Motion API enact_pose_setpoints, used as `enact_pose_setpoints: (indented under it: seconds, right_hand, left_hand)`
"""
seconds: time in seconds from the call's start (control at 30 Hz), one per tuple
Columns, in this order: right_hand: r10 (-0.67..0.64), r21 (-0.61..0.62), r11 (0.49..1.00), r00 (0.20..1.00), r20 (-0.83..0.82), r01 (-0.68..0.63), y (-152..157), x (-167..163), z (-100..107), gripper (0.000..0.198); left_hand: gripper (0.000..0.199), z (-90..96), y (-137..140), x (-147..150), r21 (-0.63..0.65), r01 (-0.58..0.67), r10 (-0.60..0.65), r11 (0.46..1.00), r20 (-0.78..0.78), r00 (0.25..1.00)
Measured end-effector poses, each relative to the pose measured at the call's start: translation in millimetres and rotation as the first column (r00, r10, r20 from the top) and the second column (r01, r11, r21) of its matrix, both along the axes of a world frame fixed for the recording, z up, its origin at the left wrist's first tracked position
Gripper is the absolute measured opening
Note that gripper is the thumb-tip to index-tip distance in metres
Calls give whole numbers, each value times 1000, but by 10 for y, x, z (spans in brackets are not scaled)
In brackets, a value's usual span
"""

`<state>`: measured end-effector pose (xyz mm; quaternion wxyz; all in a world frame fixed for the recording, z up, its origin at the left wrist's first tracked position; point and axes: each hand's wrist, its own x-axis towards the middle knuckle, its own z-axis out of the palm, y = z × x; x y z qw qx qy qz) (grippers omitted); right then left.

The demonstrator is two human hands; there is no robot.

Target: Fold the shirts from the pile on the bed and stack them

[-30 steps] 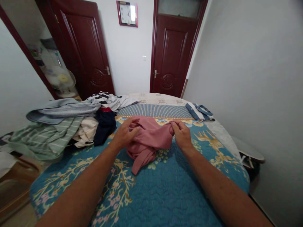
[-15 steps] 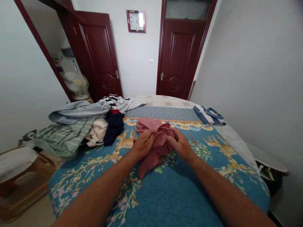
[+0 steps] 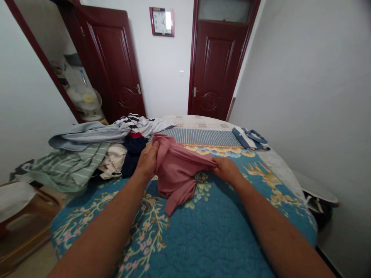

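Observation:
A pink garment [image 3: 178, 166], perhaps a shirt, is stretched between my two hands over the blue quilted cover [image 3: 208, 231]. My left hand [image 3: 148, 158] is closed on its bunched upper left part, thumb on top. Fingers of my right hand [image 3: 227, 170] pinch the cloth at its right end, pulling it taut. Below my hands the lower folds of the garment hang down onto the cover, one narrow flap pointing toward me. Its full shape is hidden in the folds.
Heaped clothes lie at the left, among them a green striped garment [image 3: 69, 166] and a navy one [image 3: 133, 152]. A folded blue-and-white striped shirt [image 3: 251, 139] rests at the far right. A wooden stool [image 3: 26, 208] stands at lower left.
My hands have moved apart, the left one going left and slightly up. The pink garment has gone from a bunched heap to stretched out sideways. The view has shifted slightly.

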<state>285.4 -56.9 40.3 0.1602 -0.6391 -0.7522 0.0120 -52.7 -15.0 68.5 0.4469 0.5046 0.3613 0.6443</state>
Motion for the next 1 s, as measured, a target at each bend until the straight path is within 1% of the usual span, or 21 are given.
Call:
enact_pose_setpoints:
  seconds: [0.03,0.07,0.1,0.17,0.2,0.23,0.27,0.3,0.33,0.43,0.47,0.5,0.57,0.63,0.67,0.73,0.77,0.83,0.87,0.93,1.0]
  right_hand:
    - [-73,89,993,997,-26,75,8,106,30,25]
    - [-136,200,968,987,-88,151,14,205,56,25]
    - [-174,320,921,970,-170,222,19,292,79,26]
    - [-165,534,777,926,-340,334,22,419,117,26]
    - [-125,606,705,905,-406,369,20,456,132,25]
    - [-82,650,646,883,-462,399,18,479,144,25]
    - [-47,666,611,860,-508,427,16,490,151,25]
    - [-29,656,608,838,-546,448,18,494,152,26]
    - [-26,622,638,820,-572,454,25,496,144,28]
    - [-57,425,822,798,-600,379,91,531,67,34]
    - [-73,346,872,792,-607,345,125,556,26,35]
    - [-90,272,908,780,-619,320,161,588,-19,35]
    - [-112,153,948,745,-658,278,225,658,-110,35]
    - [-105,68,973,688,-718,220,266,716,-191,33]
    - [-101,28,982,642,-760,188,277,736,-225,30]
    - [-125,-57,988,511,-850,146,286,755,-277,25]
    - [-150,-104,986,432,-889,129,288,756,-295,22]
    - [-203,-184,978,259,-944,96,296,752,-314,20]
    - [-221,-208,974,171,-960,90,303,751,-316,19]
    - [-230,-227,969,18,-973,101,324,758,-308,19]
    - [-200,-209,968,-77,-977,138,348,780,-294,19]
  left_hand:
    - [58,5,49,-58,-10,-13,13,1000,68,998]
    - [58,14,87,-110,-15,-30,31,999,114,993]
    - [59,26,115,-153,-15,-45,47,999,142,989]
    - [60,46,143,-210,-17,-70,72,997,160,984]
    - [61,50,150,-225,-16,-83,84,996,158,984]
    - [63,47,154,-235,-13,-96,97,995,153,984]
    - [64,35,160,-241,-9,-108,108,994,146,983]
    - [64,13,169,-245,-7,-119,119,993,138,983]
    - [64,-19,182,-249,-15,-126,127,992,127,984]
    - [57,-165,247,-268,-126,-107,118,986,78,990]
    - [53,-220,275,-278,-175,-107,120,979,64,991]
    - [49,-271,302,-288,-218,-116,132,969,58,990]
    - [43,-344,347,-312,-291,-131,160,948,77,984]
    - [45,-363,358,-336,-339,-91,141,936,125,982]
    - [49,-352,347,-348,-349,-45,102,936,146,984]
    - [62,-299,296,-372,-344,72,-27,936,133,991]
    - [68,-263,261,-385,-336,121,-98,934,86,992]
    - [77,-189,199,-414,-314,161,-206,936,-115,972]
    - [79,-159,179,-430,-292,153,-230,944,-255,939]
    - [76,-128,174,-463,-206,126,-218,970,-522,824]
    - [67,-142,207,-496,-109,120,-163,987,-687,708]
